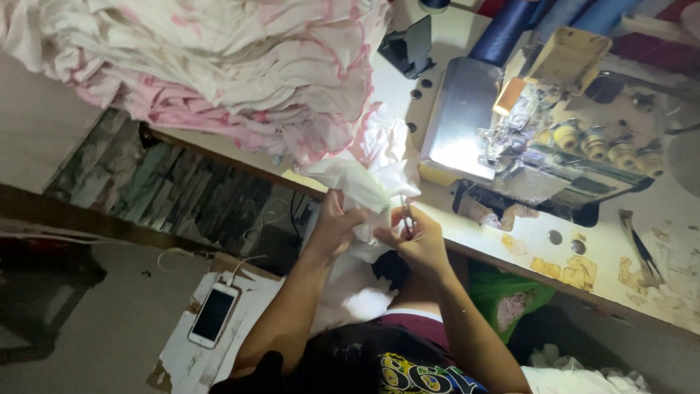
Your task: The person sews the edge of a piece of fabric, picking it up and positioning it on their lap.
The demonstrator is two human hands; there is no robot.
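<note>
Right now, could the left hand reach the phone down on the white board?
Probably yes, but not freely. The left hand is gripping the white cloth. The phone lies lower, beside that forearm, with nothing visible between them, so the hand would have to drop the cloth.

This was a small garment-sewing workshop. An industrial overlock sewing machine [539, 146] with several thread spools stood on a worn white counter [583, 255] at about two o'clock, its surface chipped and stained yellow. A large heap of pink and white cut fabric pieces [219, 66] was piled at eleven o'clock. Rolls of blue cloth [510, 29] lay at one o'clock. Thread snips [642, 252] rested at three o'clock. A phone [214, 314] lay charging at seven o'clock.
</note>
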